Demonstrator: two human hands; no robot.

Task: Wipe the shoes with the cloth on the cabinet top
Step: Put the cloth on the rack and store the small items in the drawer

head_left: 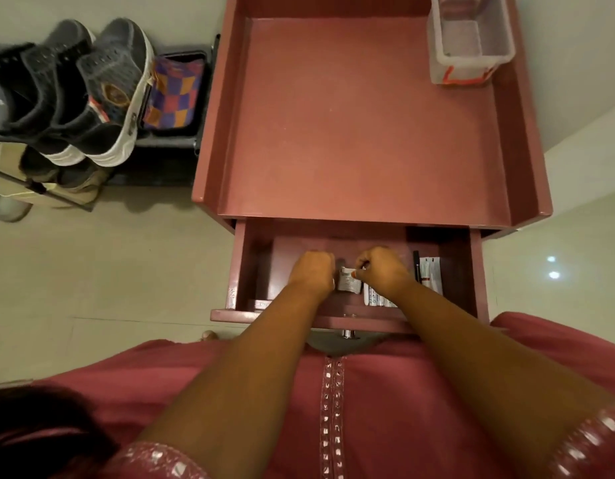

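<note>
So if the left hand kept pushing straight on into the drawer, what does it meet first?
Probably nothing close: ahead of the left hand lies bare drawer floor, then the shadowed space under the cabinet top. Depth there is unclear.

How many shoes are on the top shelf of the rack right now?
2 dark shoes with white soles stand side by side on the rack's top shelf, left of the cabinet: one on the left, one on the right. More footwear shows dimly below; some may be hidden.
</note>
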